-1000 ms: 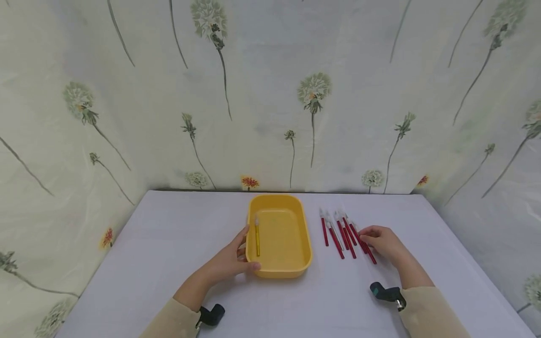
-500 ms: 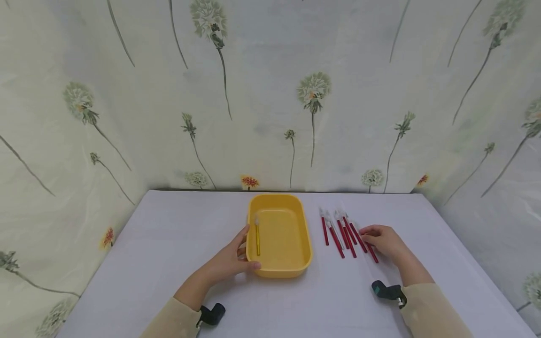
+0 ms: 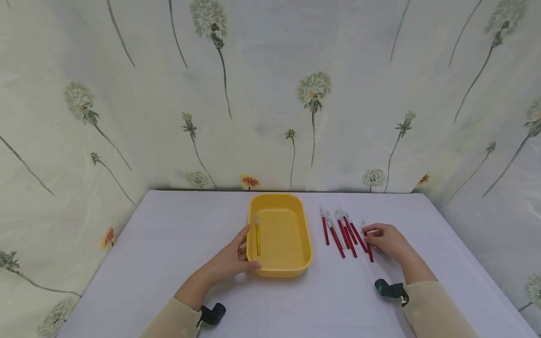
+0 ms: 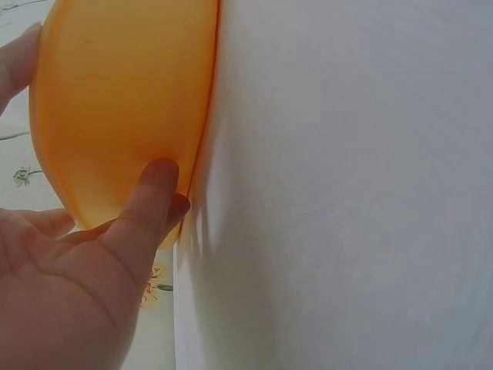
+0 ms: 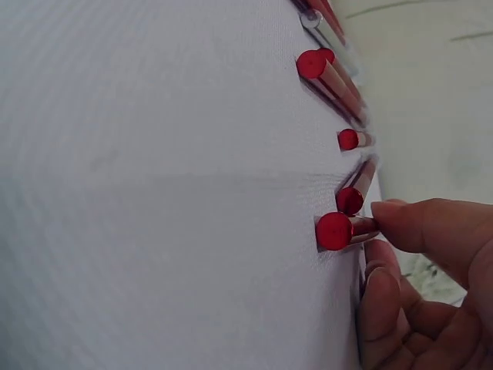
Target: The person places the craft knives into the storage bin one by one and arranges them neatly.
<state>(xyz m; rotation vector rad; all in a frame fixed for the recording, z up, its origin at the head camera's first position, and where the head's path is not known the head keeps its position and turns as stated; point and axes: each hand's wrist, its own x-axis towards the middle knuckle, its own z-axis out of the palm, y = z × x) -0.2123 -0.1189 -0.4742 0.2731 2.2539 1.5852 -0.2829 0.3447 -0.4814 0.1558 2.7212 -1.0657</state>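
Observation:
A yellow plastic tray [image 3: 284,241] lies on the table, with a thin yellow pen-like stick [image 3: 258,240] along its left side. My left hand [image 3: 226,262] grips the tray at its near left corner, thumb over the rim; in the left wrist view two fingers press the tray's outer wall [image 4: 127,85]. To the right, my right hand [image 3: 388,240] pinches a red pen-like stick [image 3: 370,255] between thumb and fingers. Its round red end [image 5: 334,231] faces the right wrist camera, and the fingers hide its middle.
Several more red sticks [image 3: 337,242] with clear, whitish tips lie side by side between the tray and my right hand. A colourless stick [image 5: 312,21] lies among them. Behind the white table [image 3: 190,220] hangs a backdrop [image 3: 262,94] with printed dandelions.
The right hand has shifted slightly to the right, and the stick in its fingers has turned more upright in the head view, apart from the other red sticks. Left hand and tray stay put.

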